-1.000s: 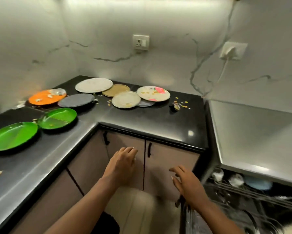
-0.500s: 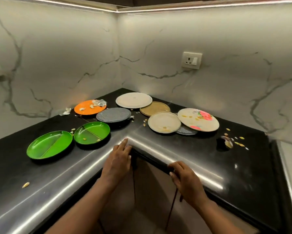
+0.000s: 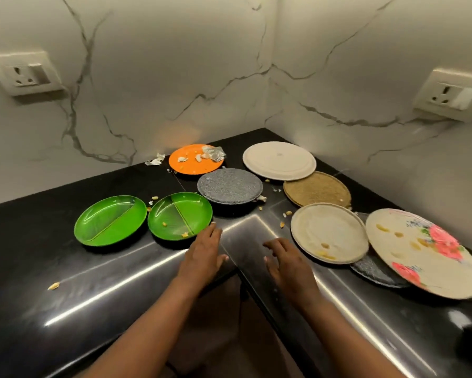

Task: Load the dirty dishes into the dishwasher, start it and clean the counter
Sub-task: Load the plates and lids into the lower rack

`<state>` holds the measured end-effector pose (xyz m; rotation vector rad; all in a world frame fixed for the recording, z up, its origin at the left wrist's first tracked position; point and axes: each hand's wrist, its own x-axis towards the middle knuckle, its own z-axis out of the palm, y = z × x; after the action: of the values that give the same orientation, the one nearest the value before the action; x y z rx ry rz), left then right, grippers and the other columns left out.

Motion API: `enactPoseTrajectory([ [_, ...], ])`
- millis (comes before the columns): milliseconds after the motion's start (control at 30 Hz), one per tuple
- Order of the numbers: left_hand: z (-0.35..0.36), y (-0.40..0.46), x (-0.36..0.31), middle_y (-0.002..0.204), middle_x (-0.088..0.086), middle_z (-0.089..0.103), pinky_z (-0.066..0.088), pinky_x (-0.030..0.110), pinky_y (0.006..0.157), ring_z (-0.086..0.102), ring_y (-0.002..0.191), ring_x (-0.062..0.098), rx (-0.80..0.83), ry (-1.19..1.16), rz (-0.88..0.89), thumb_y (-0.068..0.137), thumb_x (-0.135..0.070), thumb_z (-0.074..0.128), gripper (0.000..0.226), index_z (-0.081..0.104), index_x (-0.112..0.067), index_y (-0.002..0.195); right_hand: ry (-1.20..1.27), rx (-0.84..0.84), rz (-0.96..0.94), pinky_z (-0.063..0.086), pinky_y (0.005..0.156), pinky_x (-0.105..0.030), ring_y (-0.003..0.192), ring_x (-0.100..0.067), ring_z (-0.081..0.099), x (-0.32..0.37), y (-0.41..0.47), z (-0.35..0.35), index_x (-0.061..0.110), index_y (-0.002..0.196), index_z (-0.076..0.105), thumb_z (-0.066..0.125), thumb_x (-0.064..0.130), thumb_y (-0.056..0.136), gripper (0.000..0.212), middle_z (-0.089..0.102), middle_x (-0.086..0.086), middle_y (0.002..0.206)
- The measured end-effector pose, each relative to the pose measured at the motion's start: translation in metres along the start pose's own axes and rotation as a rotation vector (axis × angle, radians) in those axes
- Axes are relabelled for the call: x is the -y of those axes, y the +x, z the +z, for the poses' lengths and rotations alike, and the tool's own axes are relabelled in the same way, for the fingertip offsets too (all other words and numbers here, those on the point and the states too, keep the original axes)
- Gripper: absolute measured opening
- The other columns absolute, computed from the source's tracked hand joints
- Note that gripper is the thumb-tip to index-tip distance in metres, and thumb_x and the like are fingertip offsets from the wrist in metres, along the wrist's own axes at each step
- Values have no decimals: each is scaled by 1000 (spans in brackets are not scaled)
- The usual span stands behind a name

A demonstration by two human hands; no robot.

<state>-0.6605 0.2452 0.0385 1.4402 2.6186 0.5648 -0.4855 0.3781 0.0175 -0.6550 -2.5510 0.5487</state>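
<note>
On the black corner worktop (image 3: 65,268) lie the dirty plates, spread in an arc around the inner corner. At about nine o'clock from the hands sit two green divided plates side by side, the left green plate (image 3: 110,220) clean-looking, the right green plate (image 3: 179,216) carrying a few crumbs. The left hand (image 3: 203,256) hovers at that right green plate's near rim, fingers straight and loose, holding nothing; whether the fingertips touch the rim I cannot tell. The right hand (image 3: 289,261) is spread flat, fingers apart, low over the worktop, just beside a cream plate (image 3: 329,232) at its two o'clock. That cream plate overlaps a dark plate (image 3: 376,274), which also lies under a floral plate (image 3: 423,252) at three o'clock. Toward twelve o'clock stand a speckled grey plate (image 3: 229,186), an orange plate (image 3: 195,159) with scraps, a white plate (image 3: 279,160) and a tan plate (image 3: 317,190). Crumbs (image 3: 285,214) dot the worktop between them. Two wall sockets, left socket (image 3: 25,73) and right socket (image 3: 449,94), sit on the marble walls.
</note>
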Motion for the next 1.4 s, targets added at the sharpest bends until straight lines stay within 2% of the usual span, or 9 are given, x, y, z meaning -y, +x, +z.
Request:
enactPoseTrajectory([
  [167, 15, 54, -6, 159, 8, 14, 14, 27, 118, 15, 146, 21, 214, 29, 38, 71, -25, 81, 100, 21, -9, 150, -79, -33, -37, 49, 83, -33, 100, -24, 60, -3, 62, 15, 12, 120, 61, 68, 15, 85, 36, 61, -5, 113],
  [300, 25, 89, 0, 158, 20, 1, 13, 43, 119, 2, 146, 34, 397, 209, 48, 63, -33, 86, 122, 6, -2, 151, -200, -20, -61, 51, 86, -38, 103, -27, 59, -14, 106, 32, 13, 120, 58, 72, 16, 77, 45, 60, -7, 115],
  [433, 32, 95, 4, 157, 24, -7, 15, 48, 118, -4, 146, 36, 515, 258, 78, 71, -35, 80, 117, 0, -7, 152, -364, 81, -66, 52, 88, -42, 109, -33, 57, -20, 152, 53, 14, 126, 55, 77, 21, 66, 64, 57, -12, 125],
  [667, 34, 97, 6, 157, 23, -11, 14, 46, 118, -6, 146, 33, 519, 227, 75, 73, -34, 79, 116, -2, -8, 152, -514, 254, -131, 43, 100, -49, 132, -38, 44, -25, 198, 86, 11, 141, 45, 77, 35, 75, 77, 45, -16, 145],
  [800, 33, 100, 6, 156, 23, -12, 13, 47, 117, -7, 146, 33, 518, 208, 64, 73, -33, 79, 115, 0, -9, 152, -712, 200, -256, 51, 73, -44, 97, -36, 60, -24, 212, 89, 5, 125, 56, 67, 15, 81, 47, 61, -19, 115],
  [900, 32, 100, 7, 156, 23, -12, 13, 48, 117, -7, 146, 34, 529, 214, 54, 71, -31, 80, 115, 0, -8, 151, -843, 73, -256, 45, 62, -39, 78, -29, 56, -16, 216, 85, 6, 110, 61, 50, 10, 84, 29, 60, -13, 93],
  [1100, 29, 103, 0, 156, 24, -14, 15, 51, 117, -7, 145, 37, 618, 258, 9, 73, -28, 80, 115, -1, -8, 151, -760, -76, -189, 43, 62, -40, 77, -31, 54, -12, 212, 66, 12, 95, 59, 43, 8, 81, 22, 57, -11, 90],
  [1233, 25, 106, -7, 155, 27, -12, 19, 52, 115, -4, 145, 40, 640, 350, 9, 73, -26, 79, 114, -1, -6, 151, -585, -247, -120, 45, 60, -37, 82, -31, 57, -12, 193, 49, 13, 101, 61, 59, 6, 81, 21, 59, -8, 98],
  [1400, 19, 102, -17, 153, 30, 13, 36, 43, 106, 20, 141, 40, 528, 420, 18, 72, -24, 80, 95, 22, -3, 144, -226, -381, -45, 53, 65, -35, 90, -26, 64, -1, 149, 19, 15, 112, 65, 63, 5, 79, 34, 67, -3, 108],
])
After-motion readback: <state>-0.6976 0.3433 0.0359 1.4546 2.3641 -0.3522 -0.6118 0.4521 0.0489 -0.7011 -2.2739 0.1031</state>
